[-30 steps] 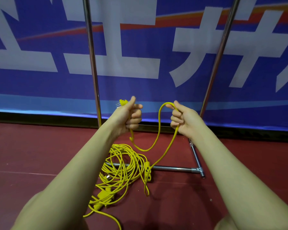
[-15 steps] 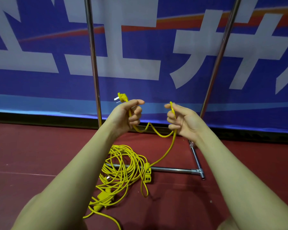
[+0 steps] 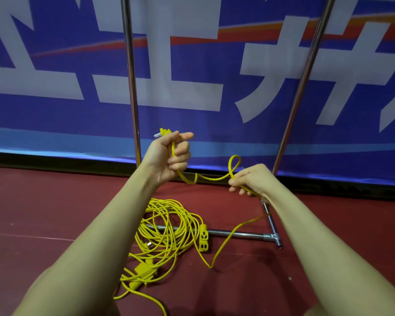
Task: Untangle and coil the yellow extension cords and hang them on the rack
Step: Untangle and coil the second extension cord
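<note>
While each hand's grip [image 3: 169, 156] [image 3: 249, 181] clasps yellow cord [image 3: 205, 177], forearms hide part of the tangle [image 3: 169, 226].

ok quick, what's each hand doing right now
Left hand: gripping the cord just below its plug.
Right hand: pinching the same cord further along, beside a small loop.

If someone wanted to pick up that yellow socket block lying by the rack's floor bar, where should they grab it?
Probably pinch the socket block across its long sides, coming from above: it lies flat on the floor, cord leaving its far end, sides apparently clear.
</note>
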`<state>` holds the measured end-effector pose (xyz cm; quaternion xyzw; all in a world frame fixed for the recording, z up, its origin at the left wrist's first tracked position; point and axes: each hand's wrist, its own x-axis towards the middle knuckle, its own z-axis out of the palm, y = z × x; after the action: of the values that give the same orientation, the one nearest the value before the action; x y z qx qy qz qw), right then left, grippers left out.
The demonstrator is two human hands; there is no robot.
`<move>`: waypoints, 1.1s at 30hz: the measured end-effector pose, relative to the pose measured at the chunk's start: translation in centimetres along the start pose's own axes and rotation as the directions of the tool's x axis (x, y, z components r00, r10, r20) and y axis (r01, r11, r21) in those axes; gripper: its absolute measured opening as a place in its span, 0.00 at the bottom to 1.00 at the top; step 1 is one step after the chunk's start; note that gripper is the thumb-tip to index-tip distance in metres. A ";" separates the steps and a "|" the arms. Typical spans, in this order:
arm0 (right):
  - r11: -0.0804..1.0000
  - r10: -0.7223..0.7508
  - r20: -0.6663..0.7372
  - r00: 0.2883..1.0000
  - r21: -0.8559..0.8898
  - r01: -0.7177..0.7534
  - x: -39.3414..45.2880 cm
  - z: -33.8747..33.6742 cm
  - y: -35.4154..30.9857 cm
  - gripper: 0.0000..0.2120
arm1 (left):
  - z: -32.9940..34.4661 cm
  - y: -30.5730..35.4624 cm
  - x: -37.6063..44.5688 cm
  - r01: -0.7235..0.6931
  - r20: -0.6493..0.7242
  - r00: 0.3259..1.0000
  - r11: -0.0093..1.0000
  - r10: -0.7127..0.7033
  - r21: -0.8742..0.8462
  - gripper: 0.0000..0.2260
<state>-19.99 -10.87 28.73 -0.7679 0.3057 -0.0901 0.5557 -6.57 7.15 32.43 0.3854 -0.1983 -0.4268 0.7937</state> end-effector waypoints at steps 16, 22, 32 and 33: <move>0.971 -0.190 0.110 0.976 -0.129 0.203 -0.4 0.8 -0.6 0.08 | 0.4 -1.0 -0.2 -0.006 -0.008 1.000 0.999 0.006 -0.046 0.13; 0.951 -0.274 0.252 0.928 -0.075 0.301 -1.0 1.8 -1.2 0.10 | 1.7 -1.5 0.2 -0.114 0.009 0.993 0.983 0.116 -0.146 0.13; 0.908 -0.408 0.421 0.810 0.284 0.309 -1.3 4.1 -2.1 0.06 | 2.7 -1.6 1.3 -0.182 -0.027 0.983 0.946 0.182 -0.267 0.13; 0.902 -0.394 0.441 0.807 0.353 0.248 -1.4 4.3 -2.1 0.09 | 2.5 -1.3 1.3 -0.150 -0.040 0.989 0.954 0.145 -0.259 0.14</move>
<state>-18.24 -6.26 29.35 -0.7192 -0.0007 -0.0229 0.6944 -8.13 4.49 33.00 0.2657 -0.1603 -0.3848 0.8693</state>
